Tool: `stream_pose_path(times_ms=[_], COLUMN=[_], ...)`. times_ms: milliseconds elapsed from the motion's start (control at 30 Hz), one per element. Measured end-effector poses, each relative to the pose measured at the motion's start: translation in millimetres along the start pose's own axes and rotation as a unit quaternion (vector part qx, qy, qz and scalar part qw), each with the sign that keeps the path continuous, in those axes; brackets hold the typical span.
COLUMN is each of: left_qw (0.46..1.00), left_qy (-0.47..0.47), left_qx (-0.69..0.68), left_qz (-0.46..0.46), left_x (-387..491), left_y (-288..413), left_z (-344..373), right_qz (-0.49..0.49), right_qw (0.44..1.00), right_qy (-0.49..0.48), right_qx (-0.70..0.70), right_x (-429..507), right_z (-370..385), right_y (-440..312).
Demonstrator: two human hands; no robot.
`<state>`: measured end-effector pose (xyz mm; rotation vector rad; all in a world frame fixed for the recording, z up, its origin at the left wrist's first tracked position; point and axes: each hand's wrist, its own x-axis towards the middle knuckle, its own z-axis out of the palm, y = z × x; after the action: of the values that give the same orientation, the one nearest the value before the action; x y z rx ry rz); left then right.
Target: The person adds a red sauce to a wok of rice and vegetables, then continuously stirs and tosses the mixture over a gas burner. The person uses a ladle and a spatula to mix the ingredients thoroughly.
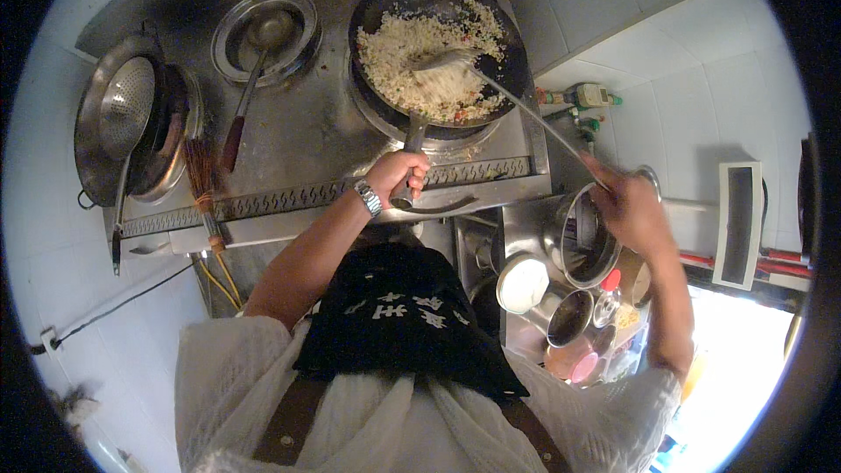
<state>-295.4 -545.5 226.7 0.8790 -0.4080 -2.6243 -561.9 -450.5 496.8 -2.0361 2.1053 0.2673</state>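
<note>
My left hand (399,177) is wrapped around the handle (415,135) of a dark wok (509,89) that sits on a stove burner. Fried rice (420,39) with small red and green bits covers much of the wok's inside. In my right hand (627,210), blurred by motion, is the long metal shaft of a wok spatula or ladle (532,115). Its head lies in the rice near the wok's middle, partly hidden by grains. A metal watch (367,198) circles my left wrist.
A ladle (244,112) rests in a metal basin (220,46) at the back left. Further left, a perforated strainer (129,95) lies over another wok (92,144), beside a bamboo brush (202,174). Pots (558,230), a red-capped bottle (608,302) and containers crowd the right side.
</note>
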Motion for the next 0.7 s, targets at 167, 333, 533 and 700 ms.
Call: stream_pose_path(times_ms=[167,333,533,700], left_qw=[1.000,1.000,0.999,1.000], left_qy=[0.000,0.018,0.014,0.010], left_qx=[0.000,0.014,0.020,0.012], left_qz=[-0.005,-0.010,-0.033,-0.023], left_x=[-1.1,-2.3,-6.2,-7.8], left_y=[0.0,3.0,11.0,12.9], left_z=[-1.1,-5.5,-12.3,-16.2], right_qz=[0.050,0.055,0.101,0.239], right_qw=[0.989,0.992,0.904,0.816], right_qy=[-0.133,-0.018,-0.017,-0.026], right_qx=[0.033,0.109,0.415,0.526], right_x=[-18.2,40.5,62.1,44.8], right_z=[23.8,144.2,145.5,105.0], right_y=[-14.2,-24.6,4.7,28.9])
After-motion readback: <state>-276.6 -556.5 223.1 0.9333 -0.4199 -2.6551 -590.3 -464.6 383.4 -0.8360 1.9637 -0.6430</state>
